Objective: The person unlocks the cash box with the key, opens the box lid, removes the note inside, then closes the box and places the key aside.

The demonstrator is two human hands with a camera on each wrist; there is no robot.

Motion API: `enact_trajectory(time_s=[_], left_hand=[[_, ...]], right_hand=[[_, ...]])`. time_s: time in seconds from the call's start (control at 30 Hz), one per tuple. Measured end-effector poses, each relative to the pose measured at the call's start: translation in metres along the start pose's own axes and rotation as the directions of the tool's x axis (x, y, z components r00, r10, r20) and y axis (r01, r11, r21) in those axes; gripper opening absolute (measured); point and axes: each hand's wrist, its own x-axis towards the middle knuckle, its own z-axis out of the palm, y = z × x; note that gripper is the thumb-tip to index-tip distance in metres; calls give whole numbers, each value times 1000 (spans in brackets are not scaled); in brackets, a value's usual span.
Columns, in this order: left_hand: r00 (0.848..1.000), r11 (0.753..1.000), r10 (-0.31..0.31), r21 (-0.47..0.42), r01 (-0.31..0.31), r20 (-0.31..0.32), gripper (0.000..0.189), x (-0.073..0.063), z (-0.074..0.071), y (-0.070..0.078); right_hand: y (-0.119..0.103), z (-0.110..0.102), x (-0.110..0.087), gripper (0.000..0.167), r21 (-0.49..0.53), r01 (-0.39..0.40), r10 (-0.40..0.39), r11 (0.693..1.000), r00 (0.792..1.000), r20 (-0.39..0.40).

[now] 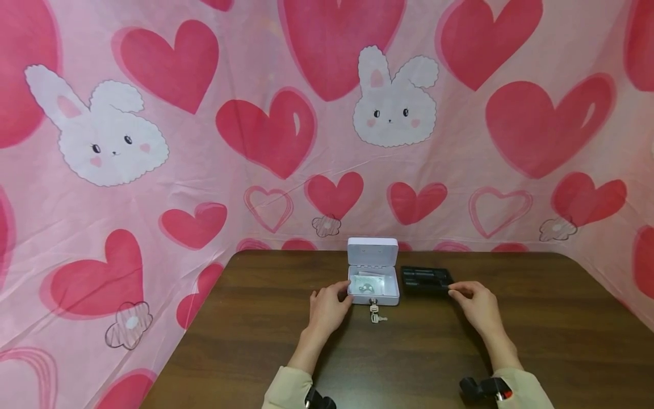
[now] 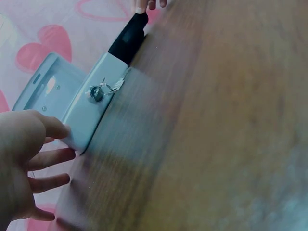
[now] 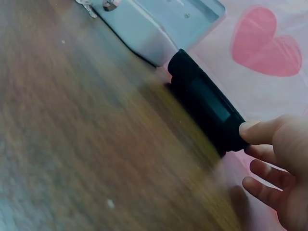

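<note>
A small white cash box (image 1: 386,299) stands on the table with its lid raised. Banknotes (image 1: 369,286) lie inside it, and keys (image 1: 377,318) hang on a ring from its front lock (image 2: 96,94). My left hand (image 1: 327,309) is at the box's left side, the thumb touching its front corner and the other fingers spread. To the right of the box is a black plastic coin tray (image 1: 426,280) with hollow compartments. My right hand (image 1: 479,307) pinches the tray's right end between thumb and index finger; its other fingers are bent loosely below.
The brown wooden table (image 1: 398,363) runs back to a pink cloth (image 1: 327,153) printed with hearts and rabbits, just behind the lid. Black wrist devices (image 1: 482,389) are strapped over both light sleeves.
</note>
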Motion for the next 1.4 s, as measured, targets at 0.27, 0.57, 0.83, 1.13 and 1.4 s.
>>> enact_trajectory(time_s=[0.27, 0.57, 0.83, 1.13, 1.4], left_hand=[[1000, 1000, -1, -13, 1, 1, 34, -1, -1, 1], [1000, 1000, 7, 3, -7, 3, 34, -1, 0, -1], [1000, 1000, 2, -1, -2, -9, 33, -2, -1, 2], [1000, 1000, 2, -3, -2, 3, 34, -3, -1, 1], [1000, 1000, -8, 1, 8, 16, 35, -1, -2, 2]], right_hand=[[0, 1, -2, 17, -7, 1, -1, 1000, 1000, 23], [1, 2, 0, 28, -37, 8, -3, 999, 994, 113], [0, 4, 2, 31, -84, -16, 27, 996, 990, 140], [-1, 7, 2, 29, -76, -18, 25, 997, 996, 88], [-1, 7, 2, 27, -57, -20, 24, 998, 998, 54]])
